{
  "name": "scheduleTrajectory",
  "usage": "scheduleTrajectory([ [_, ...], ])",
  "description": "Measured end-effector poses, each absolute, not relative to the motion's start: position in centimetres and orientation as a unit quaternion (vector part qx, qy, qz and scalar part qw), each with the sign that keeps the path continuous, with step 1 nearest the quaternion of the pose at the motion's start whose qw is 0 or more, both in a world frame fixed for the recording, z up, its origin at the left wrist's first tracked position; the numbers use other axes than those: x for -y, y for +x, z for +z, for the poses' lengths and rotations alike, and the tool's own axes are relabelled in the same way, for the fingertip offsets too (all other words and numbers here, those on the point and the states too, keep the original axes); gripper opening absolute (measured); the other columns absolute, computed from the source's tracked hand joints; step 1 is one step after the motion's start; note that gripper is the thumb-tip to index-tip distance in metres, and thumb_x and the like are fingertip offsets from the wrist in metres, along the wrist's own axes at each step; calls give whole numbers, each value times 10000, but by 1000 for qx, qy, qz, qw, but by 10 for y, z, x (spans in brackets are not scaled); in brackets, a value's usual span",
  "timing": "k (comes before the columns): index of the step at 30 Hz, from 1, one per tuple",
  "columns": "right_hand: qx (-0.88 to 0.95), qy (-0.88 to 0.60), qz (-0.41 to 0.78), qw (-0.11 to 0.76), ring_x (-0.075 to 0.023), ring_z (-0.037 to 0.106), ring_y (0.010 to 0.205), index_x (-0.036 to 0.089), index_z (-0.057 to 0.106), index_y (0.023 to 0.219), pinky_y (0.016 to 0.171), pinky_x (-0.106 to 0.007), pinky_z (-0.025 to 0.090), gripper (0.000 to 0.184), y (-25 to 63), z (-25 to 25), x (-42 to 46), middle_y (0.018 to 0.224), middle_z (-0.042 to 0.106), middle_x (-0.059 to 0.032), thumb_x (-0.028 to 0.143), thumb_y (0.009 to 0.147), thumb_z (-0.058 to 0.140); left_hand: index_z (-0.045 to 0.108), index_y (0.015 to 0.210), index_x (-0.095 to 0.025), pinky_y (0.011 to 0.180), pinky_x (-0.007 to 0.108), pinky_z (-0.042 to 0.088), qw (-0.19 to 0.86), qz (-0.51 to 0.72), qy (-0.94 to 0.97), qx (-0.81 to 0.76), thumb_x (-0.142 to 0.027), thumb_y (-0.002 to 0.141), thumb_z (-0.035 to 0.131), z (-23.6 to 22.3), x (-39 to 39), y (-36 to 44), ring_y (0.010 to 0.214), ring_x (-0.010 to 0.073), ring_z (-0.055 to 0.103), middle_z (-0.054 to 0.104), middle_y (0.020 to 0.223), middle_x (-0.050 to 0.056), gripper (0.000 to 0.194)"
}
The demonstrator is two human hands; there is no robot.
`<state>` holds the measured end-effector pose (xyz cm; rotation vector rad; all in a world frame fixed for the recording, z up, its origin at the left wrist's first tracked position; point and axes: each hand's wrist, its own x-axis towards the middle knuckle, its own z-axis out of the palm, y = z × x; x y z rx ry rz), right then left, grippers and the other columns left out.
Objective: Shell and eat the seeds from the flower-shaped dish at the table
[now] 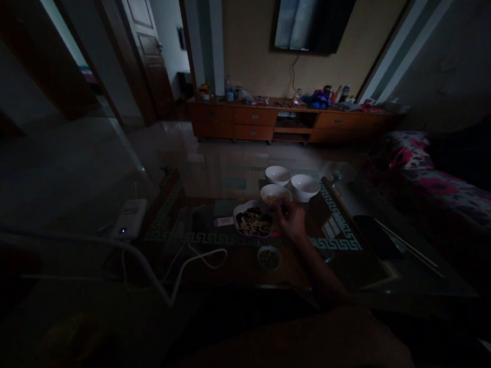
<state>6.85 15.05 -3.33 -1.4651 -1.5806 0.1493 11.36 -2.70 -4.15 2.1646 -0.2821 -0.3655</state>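
Note:
The room is very dark. My right hand reaches out over a glass coffee table, its fingers bunched at the near rim of a small white bowl with bits of food in it. Whether the fingers pinch anything is too dark to see. Just left of the hand lies a plate heaped with dark and light pieces. Two more white bowls stand behind. A small round dish sits nearer to me. My left hand is out of view.
A white device with a lit dot and white cables lie on the table's left. Chopsticks and a dark flat thing lie at the right. A floral sofa, a TV cabinet and a wall TV stand beyond.

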Motion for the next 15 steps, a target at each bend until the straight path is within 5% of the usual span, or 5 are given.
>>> scheduleTrajectory([
  [6,494,-617,15,612,-249,721,818,178,707,1005,747,-322,526,522,81,-24,-149,904,774,-112,653,1019,491,705,1104,-156,926,411,609,440,-123,887,72,-386,957,751,-34,35,91,1061,218,684,707,1153,85,277],
  [15,539,-590,52,599,-224,694,752,176,753,971,681,-300,502,525,79,-21,-149,863,781,-86,663,983,557,660,1270,-177,941,432,603,437,-96,893,42,-463,976,718,-23,42,79,1133,245,654,652,1290,112,415],
])
